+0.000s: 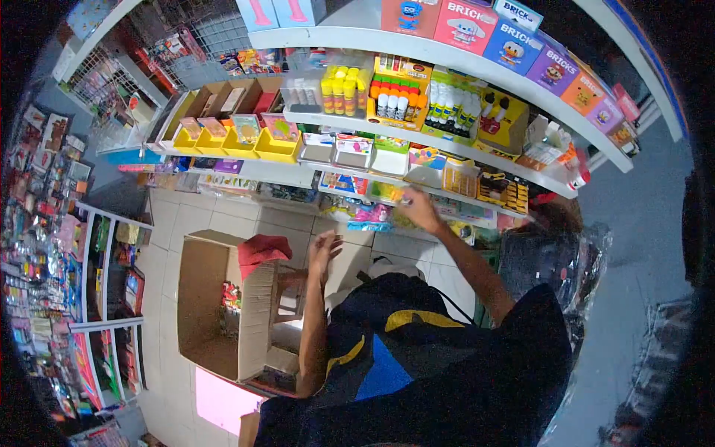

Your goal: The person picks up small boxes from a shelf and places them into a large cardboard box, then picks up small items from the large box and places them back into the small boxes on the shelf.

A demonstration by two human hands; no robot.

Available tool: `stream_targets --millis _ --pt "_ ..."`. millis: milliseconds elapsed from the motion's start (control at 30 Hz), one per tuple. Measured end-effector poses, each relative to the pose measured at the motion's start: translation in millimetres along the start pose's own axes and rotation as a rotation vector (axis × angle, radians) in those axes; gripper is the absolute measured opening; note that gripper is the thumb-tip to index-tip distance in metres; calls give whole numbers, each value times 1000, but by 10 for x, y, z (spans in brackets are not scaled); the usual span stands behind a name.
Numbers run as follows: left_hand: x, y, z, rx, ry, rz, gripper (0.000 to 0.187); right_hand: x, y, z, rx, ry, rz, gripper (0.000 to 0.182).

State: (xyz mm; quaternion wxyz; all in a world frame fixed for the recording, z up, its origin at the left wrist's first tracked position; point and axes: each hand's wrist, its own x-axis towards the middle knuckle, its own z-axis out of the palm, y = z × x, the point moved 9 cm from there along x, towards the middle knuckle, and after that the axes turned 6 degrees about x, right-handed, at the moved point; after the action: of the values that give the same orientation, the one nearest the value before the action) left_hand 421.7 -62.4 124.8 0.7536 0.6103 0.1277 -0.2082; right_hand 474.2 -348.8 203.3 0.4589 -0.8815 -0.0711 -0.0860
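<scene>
My left hand (pixel 324 251) is raised over the tiled floor, right of the cardboard box, with its fingers loosely apart and nothing visible in them. At the lower shelf, my right hand (pixel 419 209) reaches to the front edge, beside small colourful packets (pixel 386 191). Its fingertips are too blurred to show whether they hold anything. An open cardboard box (pixel 211 328) stands on the left, with a few small red and green packs (pixel 232 296) inside and a red cloth (pixel 262 254) over its rim.
Tiered shelves (pixel 447 141) curve across the top, holding glue bottles (pixel 450 108), yellow trays (pixel 242 141) and toy brick boxes (pixel 514 45). Below the large box are a pink sheet (pixel 223 400) and a stool (pixel 290 296). Racks of goods (pixel 108 290) line the left. Plastic-wrapped goods (pixel 547 264) sit right.
</scene>
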Motion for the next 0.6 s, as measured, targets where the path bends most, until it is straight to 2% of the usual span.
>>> stream_targets --millis 67,167,233,367,433,533,600 --pt "63 -98 -99 -21 64 11 35 184 434 -287 -24 -44 268 37" --pt "-8 -280 -272 -7 203 -15 30 495 1267 -439 -184 104 121 41" --pt "-48 -571 -461 -63 236 23 28 626 1544 -426 -176 46 115 43" --pt "-474 -865 -600 -15 424 -49 38 797 1800 -318 -215 20 92 41" --pt "-621 -1258 -728 -70 440 -90 40 826 1956 -238 -192 55 62 41" --pt "-837 -1773 -802 -94 452 -213 43 805 2152 -130 -303 85 132 36" --pt "-1057 -1861 -735 -153 395 -135 44 725 1895 -256 -217 316 -61 33"
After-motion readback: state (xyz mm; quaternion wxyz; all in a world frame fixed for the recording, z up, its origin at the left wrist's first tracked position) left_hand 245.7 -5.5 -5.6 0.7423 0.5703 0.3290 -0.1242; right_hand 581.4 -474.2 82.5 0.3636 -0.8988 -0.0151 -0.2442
